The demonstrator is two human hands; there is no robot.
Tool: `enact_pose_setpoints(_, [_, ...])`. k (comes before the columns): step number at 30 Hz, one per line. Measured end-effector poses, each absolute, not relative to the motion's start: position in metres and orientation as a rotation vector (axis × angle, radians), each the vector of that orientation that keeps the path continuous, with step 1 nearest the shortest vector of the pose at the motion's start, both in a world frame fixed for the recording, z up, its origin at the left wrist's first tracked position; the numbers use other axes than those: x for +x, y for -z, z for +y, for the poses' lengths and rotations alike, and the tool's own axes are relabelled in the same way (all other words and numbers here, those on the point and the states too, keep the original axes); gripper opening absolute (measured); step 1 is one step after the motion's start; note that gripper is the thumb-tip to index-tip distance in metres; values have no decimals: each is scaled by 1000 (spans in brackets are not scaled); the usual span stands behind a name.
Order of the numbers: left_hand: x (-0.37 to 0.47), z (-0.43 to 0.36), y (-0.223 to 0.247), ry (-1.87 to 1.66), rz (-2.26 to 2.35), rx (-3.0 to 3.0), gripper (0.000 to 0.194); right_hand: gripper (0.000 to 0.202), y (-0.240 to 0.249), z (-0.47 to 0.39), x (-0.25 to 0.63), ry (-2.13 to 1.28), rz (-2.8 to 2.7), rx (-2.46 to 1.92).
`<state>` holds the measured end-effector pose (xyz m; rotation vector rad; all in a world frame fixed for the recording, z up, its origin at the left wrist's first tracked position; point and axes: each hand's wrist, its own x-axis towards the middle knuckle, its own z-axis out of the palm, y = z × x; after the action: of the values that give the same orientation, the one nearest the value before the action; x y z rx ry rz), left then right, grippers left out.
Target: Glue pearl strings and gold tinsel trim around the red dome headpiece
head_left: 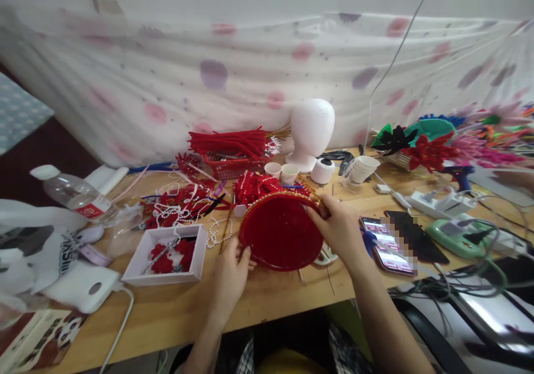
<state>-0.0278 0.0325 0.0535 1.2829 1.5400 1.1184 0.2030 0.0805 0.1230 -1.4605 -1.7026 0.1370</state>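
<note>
A round dark red disc (281, 232) with a gold beaded rim is held tilted above the wooden table (275, 301). The fingers of my left hand (231, 268) are closed on its lower left edge. My right hand (334, 226) grips the upper right edge, with the thumb over the red face. Red trimmings (256, 187) lie just behind the disc. Part of a pale object (326, 257) shows beneath its right side.
A white box (200, 251) with red flowers stands left, beside bead strings (177, 212) and a bottle (79, 196). Behind are a red basket (233, 167) and a foam head (312, 129). Right lie a lit phone (387, 246), power strips (442, 201) and a glue gun (459, 176).
</note>
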Motion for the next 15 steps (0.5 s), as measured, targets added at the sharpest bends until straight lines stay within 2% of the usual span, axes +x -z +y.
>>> enact_pose_setpoints(5, [-49, 34, -85, -1144, 1719, 1510, 38, 31, -122, 76, 205, -176, -1730, -1397])
enact_pose_setpoints(8, [-62, 38, -103, -1245, 1843, 1854, 48, 30, -119, 73, 202, -224, -1723, -1393])
enact_pose_setpoints(12, [-70, 43, -104, -1311, 1937, 2466, 43, 24, -108, 75, 197, -324, -1761, -1459])
enact_pose_setpoints(15, [-70, 43, -93, -1310, 1903, 2562, 39, 22, -97, 77, 197, -404, -1790, -1528])
